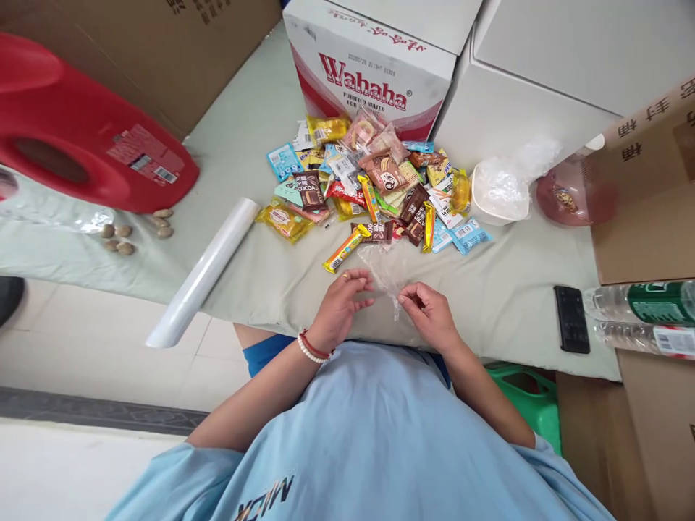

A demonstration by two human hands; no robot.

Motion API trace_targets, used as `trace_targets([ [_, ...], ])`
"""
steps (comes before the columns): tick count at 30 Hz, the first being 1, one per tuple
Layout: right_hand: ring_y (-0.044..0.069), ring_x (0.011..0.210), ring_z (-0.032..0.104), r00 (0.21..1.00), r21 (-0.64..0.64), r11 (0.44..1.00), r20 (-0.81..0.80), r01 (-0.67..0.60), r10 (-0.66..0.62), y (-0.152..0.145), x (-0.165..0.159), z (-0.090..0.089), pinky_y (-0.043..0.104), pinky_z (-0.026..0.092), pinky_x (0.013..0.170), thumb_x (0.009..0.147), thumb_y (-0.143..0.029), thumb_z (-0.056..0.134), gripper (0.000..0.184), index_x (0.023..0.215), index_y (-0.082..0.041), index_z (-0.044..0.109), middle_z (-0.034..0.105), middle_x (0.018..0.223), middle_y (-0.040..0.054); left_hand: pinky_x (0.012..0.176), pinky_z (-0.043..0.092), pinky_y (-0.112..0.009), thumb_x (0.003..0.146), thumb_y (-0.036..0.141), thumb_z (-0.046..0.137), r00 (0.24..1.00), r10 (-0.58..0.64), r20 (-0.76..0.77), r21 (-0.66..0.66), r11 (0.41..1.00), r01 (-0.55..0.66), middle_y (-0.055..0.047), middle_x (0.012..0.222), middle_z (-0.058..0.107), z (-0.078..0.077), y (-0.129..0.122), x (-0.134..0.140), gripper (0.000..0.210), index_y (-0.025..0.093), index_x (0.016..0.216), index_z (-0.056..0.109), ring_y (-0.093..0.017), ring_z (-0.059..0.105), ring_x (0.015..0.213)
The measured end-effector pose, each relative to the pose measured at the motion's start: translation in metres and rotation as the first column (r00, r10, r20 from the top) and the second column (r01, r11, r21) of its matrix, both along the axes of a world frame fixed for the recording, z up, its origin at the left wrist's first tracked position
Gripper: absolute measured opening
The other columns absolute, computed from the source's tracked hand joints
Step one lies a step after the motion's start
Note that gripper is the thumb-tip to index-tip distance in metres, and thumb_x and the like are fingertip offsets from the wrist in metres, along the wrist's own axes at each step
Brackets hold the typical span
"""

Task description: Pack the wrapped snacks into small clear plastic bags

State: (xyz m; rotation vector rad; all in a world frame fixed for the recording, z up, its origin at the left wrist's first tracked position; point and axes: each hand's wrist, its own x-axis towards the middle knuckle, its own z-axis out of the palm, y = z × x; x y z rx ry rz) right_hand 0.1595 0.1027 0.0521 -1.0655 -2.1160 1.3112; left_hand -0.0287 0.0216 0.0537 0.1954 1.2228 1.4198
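Observation:
A thin clear plastic bag lies at the front of the table, its gathered end toward me. My right hand pinches that gathered end between thumb and fingers. To the left of the bag is my left hand, its fingers loosely bent and apart, with nothing visible in them. Just beyond the bag spreads a pile of wrapped snacks. Among them are a yellow-wrapped stick, a brown cocoa packet and a light blue packet.
A clear plastic roll overhangs the table edge at left, near a red jug and several brown nuts. A Wahaha carton stands behind the snacks. Rightward are a white bowl, a phone and bottles.

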Motion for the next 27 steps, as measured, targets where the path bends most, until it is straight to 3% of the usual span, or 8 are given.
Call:
trace_targets([
  [4,0.014,0.065,0.051,1.0,-0.072,0.997,-0.028,-0.006,0.004,-0.004,-0.003,-0.001,0.026,0.04,0.062,0.097,-0.038,0.063,0.019,0.088,-0.022,0.067,0.06,0.074,-0.0011,0.066,0.046,-0.024,0.074,0.055,0.084,0.965,-0.223,-0.138,-0.036,0.975,0.22,-0.002,0.09,0.067,-0.006,0.0,0.012,0.044,0.018,0.094,0.072,-0.014,0.058,0.08],
  [9,0.013,0.063,0.049,0.993,-0.273,0.962,-0.112,0.002,-0.034,-0.005,-0.001,0.003,0.025,0.04,0.059,0.092,-0.05,0.068,0.029,0.086,-0.021,0.065,0.057,0.07,-0.0022,0.067,0.042,-0.028,0.071,0.054,0.086,0.954,-0.179,-0.242,0.027,0.981,0.191,0.0,0.072,0.064,-0.012,0.003,0.02,0.038,0.019,0.077,0.072,-0.014,0.053,0.07],
  [14,0.012,0.062,0.046,0.977,-0.397,0.916,-0.168,0.056,-0.133,0.0,0.006,0.006,0.024,0.039,0.059,0.086,-0.056,0.075,0.036,0.084,-0.021,0.065,0.054,0.068,-0.0037,0.074,0.049,-0.029,0.074,0.053,0.085,0.981,-0.181,-0.075,0.031,0.983,0.183,-0.005,0.093,0.073,-0.01,-0.001,0.012,0.039,0.019,0.089,0.074,-0.017,0.065,0.085],
  [18,0.012,0.061,0.047,0.98,-0.333,0.94,-0.152,0.074,-0.131,-0.004,0.004,0.005,0.024,0.039,0.059,0.089,-0.052,0.072,0.032,0.085,-0.021,0.066,0.056,0.069,-0.0032,0.086,0.057,-0.038,0.077,0.065,0.079,0.975,-0.177,0.135,0.081,0.983,0.167,-0.006,0.109,0.072,-0.001,-0.006,0.014,0.051,0.022,0.102,0.068,-0.023,0.069,0.101],
  [22,0.013,0.063,0.051,0.992,-0.2,0.979,-0.111,0.035,-0.058,-0.011,-0.005,0.003,0.026,0.042,0.061,0.092,-0.046,0.07,0.025,0.086,-0.021,0.068,0.061,0.072,-0.0016,0.088,0.057,-0.035,0.074,0.057,0.086,0.983,-0.185,-0.003,0.045,0.982,0.185,-0.005,0.106,0.071,0.003,-0.002,0.022,0.045,0.02,0.091,0.065,-0.021,0.067,0.104],
  [24,0.013,0.064,0.052,0.99,-0.231,0.973,-0.127,0.029,-0.059,-0.011,-0.007,0.003,0.026,0.043,0.061,0.091,-0.047,0.071,0.027,0.086,-0.021,0.068,0.061,0.072,-0.0016,0.089,0.057,-0.034,0.074,0.05,0.088,0.987,-0.158,-0.01,0.034,0.987,0.158,-0.005,0.106,0.073,0.002,0.0,0.022,0.041,0.019,0.086,0.065,-0.022,0.067,0.107],
  [27,0.013,0.063,0.05,0.979,-0.339,0.937,-0.15,0.08,-0.138,-0.006,-0.003,0.003,0.026,0.042,0.06,0.086,-0.054,0.073,0.033,0.085,-0.022,0.066,0.057,0.069,-0.0025,0.092,0.059,-0.039,0.075,0.045,0.088,0.988,-0.118,0.098,0.065,0.992,0.112,-0.008,0.115,0.074,-0.001,0.001,0.014,0.037,0.019,0.084,0.064,-0.026,0.067,0.118],
])
